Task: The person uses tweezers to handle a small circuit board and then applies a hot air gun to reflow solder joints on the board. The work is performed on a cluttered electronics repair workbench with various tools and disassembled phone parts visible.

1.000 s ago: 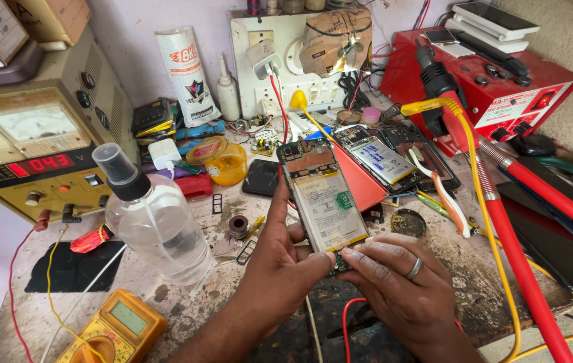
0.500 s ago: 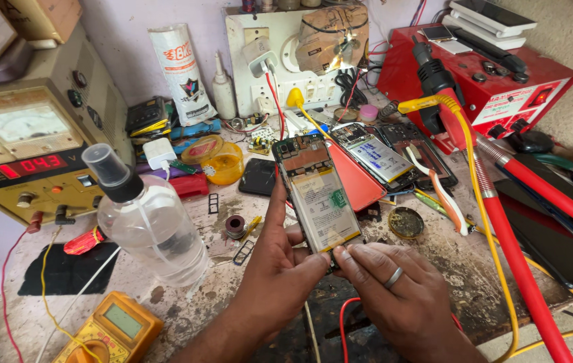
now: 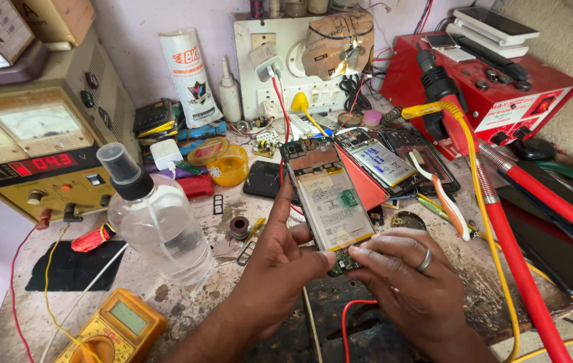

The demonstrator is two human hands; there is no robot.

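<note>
Phone: opened phone (image 3: 327,202), back cover off, battery and board showing, held tilted above the cluttered tabletop (image 3: 185,302) near its middle, top end pointing away from the person.
Left hand: left hand (image 3: 280,259) cradles the phone's lower left edge, fingers (image 3: 280,208) curled up along the side and thumb pressed at the bottom corner; it is gripping the phone.
Right hand: right hand (image 3: 404,275), a ring (image 3: 424,261) on one finger, pinches at the phone's bottom end, fingertips closed on the small board area there; whether a tool or part sits between them cannot be told.
Doing it well: my judgement is that the left hand should stay the steady support while the right works with light, small moves, since the exposed parts at the bottom look delicate.
Risk nearby: clear spray bottle (image 3: 155,222) stands just left of the hands; red and yellow cables (image 3: 502,235) lie close on the right, so elbows should stay tucked.
Other things: second opened phone (image 3: 377,158) lies behind; yellow multimeter (image 3: 115,329) sits at the near left edge.
</note>
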